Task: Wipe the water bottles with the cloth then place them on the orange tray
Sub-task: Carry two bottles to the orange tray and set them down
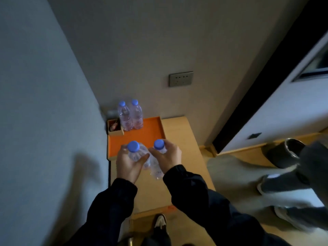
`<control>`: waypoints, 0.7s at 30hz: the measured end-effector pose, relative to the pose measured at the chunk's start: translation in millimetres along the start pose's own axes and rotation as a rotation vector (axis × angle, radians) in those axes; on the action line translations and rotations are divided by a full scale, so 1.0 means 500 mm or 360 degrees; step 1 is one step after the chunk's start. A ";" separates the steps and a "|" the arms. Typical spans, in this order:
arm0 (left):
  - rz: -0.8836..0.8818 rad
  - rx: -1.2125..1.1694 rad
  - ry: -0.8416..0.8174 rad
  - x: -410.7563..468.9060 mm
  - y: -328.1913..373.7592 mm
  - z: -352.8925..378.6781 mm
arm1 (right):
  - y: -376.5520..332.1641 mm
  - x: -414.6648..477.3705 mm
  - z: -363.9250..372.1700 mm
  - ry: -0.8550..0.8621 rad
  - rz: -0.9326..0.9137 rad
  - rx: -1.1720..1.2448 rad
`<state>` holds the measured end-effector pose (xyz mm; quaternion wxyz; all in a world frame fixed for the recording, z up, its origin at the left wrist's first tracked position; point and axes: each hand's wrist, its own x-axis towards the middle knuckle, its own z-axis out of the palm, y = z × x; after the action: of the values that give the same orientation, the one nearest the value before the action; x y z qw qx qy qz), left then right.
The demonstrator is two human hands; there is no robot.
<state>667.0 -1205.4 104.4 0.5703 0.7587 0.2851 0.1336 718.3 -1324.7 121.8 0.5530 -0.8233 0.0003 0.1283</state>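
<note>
I hold two clear water bottles with blue caps above the wooden table (pixel 179 139). My left hand (pixel 128 165) grips the left bottle (pixel 135 151) around its shoulder. My right hand (pixel 167 157) grips the right bottle (pixel 157 167) near its neck. Both bottles hang just in front of the near edge of the orange tray (pixel 140 135). Two more blue-capped bottles (pixel 125 116) (pixel 137 115) stand upright side by side at the tray's far left corner. No cloth is in view.
A small wooden box (pixel 115 128) with packets sits at the tray's far left, against the wall. A socket plate (pixel 180 79) is on the wall behind. Another person's legs and shoes (pixel 276 185) stand to the right, near a dark round bin (pixel 284 153).
</note>
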 end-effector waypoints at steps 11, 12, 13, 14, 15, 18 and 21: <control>-0.0254 0.0186 0.0441 0.287 -0.019 0.061 | -0.058 0.305 0.111 -0.0081 0.0001 -0.0133; -0.0256 0.0220 0.0436 0.313 -0.038 0.062 | -0.048 0.331 0.124 -0.0087 0.0000 -0.0119; -0.0261 0.0263 0.0421 0.338 -0.057 0.062 | -0.038 0.354 0.137 -0.0090 -0.0002 -0.0124; -0.0265 0.0313 0.0404 0.361 -0.078 0.062 | -0.027 0.376 0.148 -0.0091 -0.0010 -0.0139; -0.0276 0.0361 0.0391 0.382 -0.096 0.062 | -0.017 0.396 0.158 -0.0093 -0.0022 -0.0161; -0.0299 0.0412 0.0408 0.432 -0.137 0.066 | 0.014 0.448 0.189 -0.0145 -0.0073 -0.0241; -0.0300 0.0457 0.0455 0.461 -0.161 0.074 | 0.038 0.481 0.217 -0.0205 -0.0136 -0.0319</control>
<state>848.7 -1084.5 -11.3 0.4202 0.7755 0.4488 0.1438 925.5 -1199.5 14.9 0.4718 -0.8637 -0.0832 0.1566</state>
